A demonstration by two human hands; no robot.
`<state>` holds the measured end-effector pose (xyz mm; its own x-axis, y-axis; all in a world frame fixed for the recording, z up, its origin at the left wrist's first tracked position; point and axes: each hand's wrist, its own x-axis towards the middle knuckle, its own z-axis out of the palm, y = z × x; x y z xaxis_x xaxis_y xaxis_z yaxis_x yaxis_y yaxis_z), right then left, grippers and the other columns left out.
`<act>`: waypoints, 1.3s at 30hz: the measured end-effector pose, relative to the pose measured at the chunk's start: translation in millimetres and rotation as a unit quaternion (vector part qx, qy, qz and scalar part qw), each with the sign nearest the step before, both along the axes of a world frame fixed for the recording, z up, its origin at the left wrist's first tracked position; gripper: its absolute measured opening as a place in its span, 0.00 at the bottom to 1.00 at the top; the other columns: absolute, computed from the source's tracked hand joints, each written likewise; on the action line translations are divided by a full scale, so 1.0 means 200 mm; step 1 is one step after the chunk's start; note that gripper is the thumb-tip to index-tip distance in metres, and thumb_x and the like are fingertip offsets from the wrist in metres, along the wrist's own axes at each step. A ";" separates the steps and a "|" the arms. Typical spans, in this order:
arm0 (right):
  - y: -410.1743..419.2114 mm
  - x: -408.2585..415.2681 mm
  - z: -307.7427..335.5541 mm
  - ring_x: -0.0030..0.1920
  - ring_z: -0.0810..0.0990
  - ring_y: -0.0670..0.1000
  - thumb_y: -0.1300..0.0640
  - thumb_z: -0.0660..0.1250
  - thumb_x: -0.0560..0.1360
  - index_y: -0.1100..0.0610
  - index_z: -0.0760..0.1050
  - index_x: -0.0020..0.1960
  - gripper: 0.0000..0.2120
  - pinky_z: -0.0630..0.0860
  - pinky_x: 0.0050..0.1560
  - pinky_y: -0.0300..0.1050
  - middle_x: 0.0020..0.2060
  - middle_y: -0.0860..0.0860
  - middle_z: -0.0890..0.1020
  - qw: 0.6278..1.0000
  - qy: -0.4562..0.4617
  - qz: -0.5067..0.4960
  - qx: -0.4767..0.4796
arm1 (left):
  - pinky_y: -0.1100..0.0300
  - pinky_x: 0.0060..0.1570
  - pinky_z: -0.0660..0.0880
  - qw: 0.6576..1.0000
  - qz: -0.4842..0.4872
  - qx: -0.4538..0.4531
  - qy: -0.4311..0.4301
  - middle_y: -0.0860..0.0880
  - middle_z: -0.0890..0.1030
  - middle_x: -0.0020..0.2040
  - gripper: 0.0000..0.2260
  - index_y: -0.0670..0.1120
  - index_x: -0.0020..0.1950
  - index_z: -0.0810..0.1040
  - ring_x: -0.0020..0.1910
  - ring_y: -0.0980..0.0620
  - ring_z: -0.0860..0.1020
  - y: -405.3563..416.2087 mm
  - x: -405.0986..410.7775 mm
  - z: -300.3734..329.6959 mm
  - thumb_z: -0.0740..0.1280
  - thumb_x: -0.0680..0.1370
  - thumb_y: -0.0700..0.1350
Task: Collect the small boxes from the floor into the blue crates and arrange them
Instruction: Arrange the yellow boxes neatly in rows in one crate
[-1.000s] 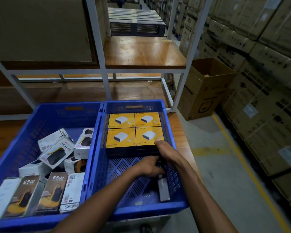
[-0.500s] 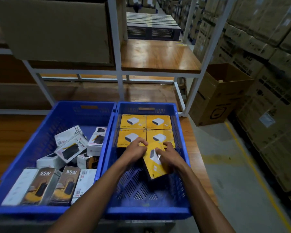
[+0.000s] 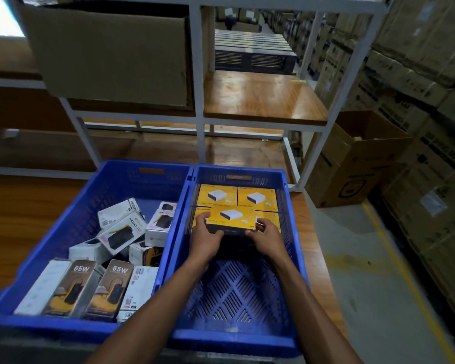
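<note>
Hands both pinching yellow box (image 3: 231,218), my left hand (image 3: 205,236) and right hand (image 3: 266,236) at its near corners, over stacked boxes (image 3: 256,197) at right crate (image 3: 290,232) far wall, bare mesh floor nearer me, left crate (image 3: 71,229) beside it cluttered

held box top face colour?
Yellow, with a white device pictured, on the held box; head view.

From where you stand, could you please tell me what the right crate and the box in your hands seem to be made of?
The right blue crate looks like moulded plastic: perforated lattice walls and floor. The yellow box, held by both hands, appears to be printed cardboard, with a product picture on its lid.
</note>
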<state>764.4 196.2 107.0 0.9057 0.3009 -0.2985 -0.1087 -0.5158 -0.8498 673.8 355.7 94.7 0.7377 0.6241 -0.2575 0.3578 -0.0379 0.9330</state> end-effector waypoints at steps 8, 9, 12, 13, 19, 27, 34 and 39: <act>0.13 0.06 -0.02 0.61 0.81 0.59 0.56 0.74 0.79 0.61 0.76 0.69 0.22 0.78 0.62 0.54 0.62 0.58 0.82 0.988 -0.103 0.050 -0.105 | 0.59 0.41 0.74 0.982 -0.052 0.164 0.084 0.46 0.63 0.67 0.21 0.53 0.70 0.68 0.44 0.55 0.73 -0.01 0.01 0.00 0.70 0.80 0.40; 0.14 0.07 -0.02 0.61 0.81 0.60 0.56 0.74 0.78 0.62 0.75 0.70 0.23 0.79 0.62 0.55 0.62 0.59 0.82 0.987 -0.110 0.047 -0.104 | 0.56 0.43 0.76 0.979 -0.051 0.176 0.092 0.46 0.63 0.65 0.19 0.52 0.65 0.67 0.44 0.53 0.74 -0.02 0.01 0.00 0.70 0.80 0.40; 0.16 0.10 -0.03 0.61 0.81 0.59 0.55 0.76 0.77 0.61 0.73 0.72 0.27 0.80 0.59 0.54 0.62 0.59 0.82 0.988 -0.121 0.031 -0.088 | 0.47 0.44 0.80 0.969 -0.046 0.225 0.090 0.48 0.59 0.62 0.20 0.53 0.60 0.64 0.42 0.46 0.77 -0.05 0.00 -0.03 0.71 0.77 0.38; 0.17 0.11 -0.04 0.60 0.81 0.58 0.55 0.76 0.77 0.61 0.72 0.72 0.27 0.80 0.58 0.53 0.62 0.59 0.81 0.988 -0.125 0.028 -0.087 | 0.46 0.44 0.81 0.966 -0.043 0.246 0.075 0.48 0.58 0.62 0.21 0.54 0.60 0.64 0.42 0.47 0.78 -0.06 0.00 -0.04 0.71 0.77 0.38; 0.27 0.16 -0.04 0.61 0.79 0.57 0.54 0.78 0.75 0.58 0.69 0.74 0.32 0.78 0.57 0.51 0.62 0.56 0.80 0.983 -0.166 0.016 -0.080 | 0.47 0.49 0.80 0.943 -0.112 0.311 0.049 0.52 0.67 0.59 0.12 0.51 0.60 0.71 0.46 0.50 0.78 -0.06 0.04 -0.06 0.70 0.80 0.43; 0.36 0.25 -0.03 0.62 0.81 0.59 0.61 0.71 0.80 0.62 0.70 0.72 0.22 0.73 0.56 0.44 0.62 0.58 0.82 0.988 -0.138 0.048 -0.049 | 0.46 0.63 0.76 0.932 -0.146 0.318 0.097 0.46 0.70 0.73 0.24 0.47 0.77 0.70 0.68 0.42 0.75 0.07 0.18 -0.05 0.67 0.81 0.47; 0.41 0.35 -0.10 0.64 0.79 0.60 0.64 0.71 0.77 0.61 0.68 0.75 0.28 0.75 0.57 0.47 0.63 0.58 0.81 0.978 -0.162 0.112 -0.063 | 0.44 0.65 0.75 0.917 -0.181 0.333 0.121 0.45 0.67 0.75 0.30 0.51 0.80 0.64 0.71 0.39 0.73 0.14 0.26 -0.06 0.68 0.79 0.46; 0.44 0.42 -0.19 0.74 0.65 0.66 0.59 0.61 0.85 0.60 0.54 0.83 0.30 0.70 0.63 0.55 0.63 0.63 0.79 0.969 -0.168 0.141 -0.116 | 0.41 0.65 0.76 0.912 -0.190 0.332 0.147 0.44 0.64 0.76 0.33 0.53 0.82 0.60 0.71 0.37 0.73 0.18 0.28 -0.09 0.67 0.78 0.47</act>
<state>847.5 284.1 69.2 0.8553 0.5102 -0.0902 0.3267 -0.6662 -0.6704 730.5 391.2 77.4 0.8928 0.4287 -0.1385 0.4332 -0.7325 0.5252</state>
